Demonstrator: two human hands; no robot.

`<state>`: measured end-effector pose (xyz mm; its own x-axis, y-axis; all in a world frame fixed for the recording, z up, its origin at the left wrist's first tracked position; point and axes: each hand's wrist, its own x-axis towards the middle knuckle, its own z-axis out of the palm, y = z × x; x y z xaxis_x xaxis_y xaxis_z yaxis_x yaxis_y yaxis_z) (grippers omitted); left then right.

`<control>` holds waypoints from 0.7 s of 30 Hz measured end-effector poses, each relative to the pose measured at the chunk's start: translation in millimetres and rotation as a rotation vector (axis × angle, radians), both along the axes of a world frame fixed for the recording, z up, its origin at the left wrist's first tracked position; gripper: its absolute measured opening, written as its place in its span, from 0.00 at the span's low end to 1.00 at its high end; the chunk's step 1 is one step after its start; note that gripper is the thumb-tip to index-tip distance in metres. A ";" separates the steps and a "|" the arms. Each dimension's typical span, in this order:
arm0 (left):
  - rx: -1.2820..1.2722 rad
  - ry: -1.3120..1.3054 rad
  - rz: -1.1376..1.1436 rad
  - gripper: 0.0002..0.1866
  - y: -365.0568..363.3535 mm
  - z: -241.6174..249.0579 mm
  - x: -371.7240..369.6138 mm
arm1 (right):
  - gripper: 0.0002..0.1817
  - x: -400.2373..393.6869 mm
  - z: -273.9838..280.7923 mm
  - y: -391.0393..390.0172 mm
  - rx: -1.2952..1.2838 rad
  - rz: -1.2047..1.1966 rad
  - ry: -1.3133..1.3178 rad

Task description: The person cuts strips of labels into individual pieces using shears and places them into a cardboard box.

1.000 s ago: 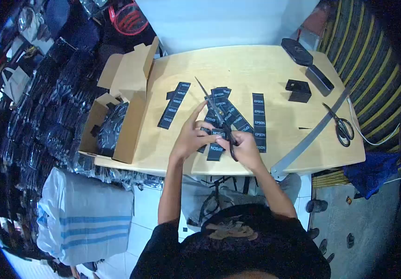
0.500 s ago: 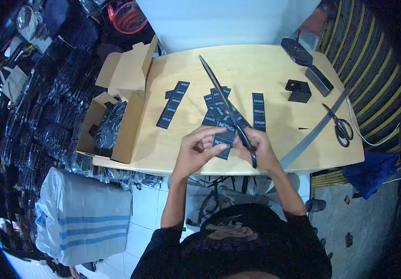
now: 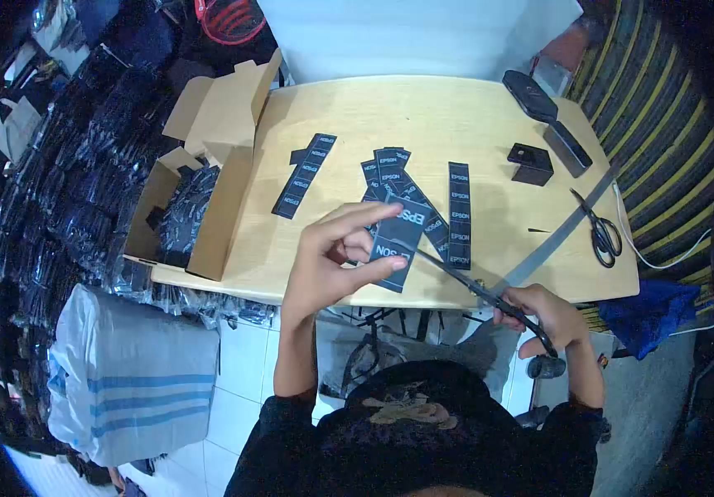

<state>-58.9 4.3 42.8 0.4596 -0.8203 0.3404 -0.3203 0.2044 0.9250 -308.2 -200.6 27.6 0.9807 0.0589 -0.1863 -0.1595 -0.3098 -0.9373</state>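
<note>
Thumb and fingers of my left hand pinch a short strip of black EPSON labels by its left side, above the table's front edge. My right hand grips the handles of large dark scissors. Their blades point left, with the tips at the right edge of the held strip, between two printed labels. Behind the strip lies a loose pile of EPSON label strips. One more label strip is to its right, and another label strip to its left.
An open cardboard box with dark labels stands at the left. Smaller black scissors, a long grey strip, a black block and a black case lie at the right. A white sack is on the floor.
My right hand has moved right and toward me, swinging the scissors from pointing away to pointing left at the strip. My left hand still holds the strip, now tilted differently.
</note>
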 end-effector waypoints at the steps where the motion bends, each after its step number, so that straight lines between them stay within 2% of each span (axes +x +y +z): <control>1: 0.001 0.001 -0.003 0.29 -0.3 -0.2 0.2 | 0.33 1.4 3.3 1.2 0.001 -0.003 0.001; 4: 0.087 -0.003 -0.122 0.28 -2.7 1.8 -2.3 | 0.31 4.9 7.9 3.9 -0.080 0.045 -0.007; 9: 0.076 -0.037 -0.165 0.28 -2.4 2.4 -4.0 | 0.28 5.0 4.6 3.9 -0.047 0.039 -0.022; 11: 0.197 0.004 -0.158 0.29 -0.6 5.1 -4.0 | 0.27 6.0 6.4 4.2 -0.088 0.068 0.014; 15: 0.110 -0.029 -0.233 0.27 -2.8 -0.1 -3.4 | 0.25 6.1 7.4 5.8 -0.046 0.075 -0.025; 21: 0.109 -0.026 -0.228 0.27 -3.9 -0.6 -4.6 | 0.25 3.5 1.7 3.9 -0.061 0.076 -0.017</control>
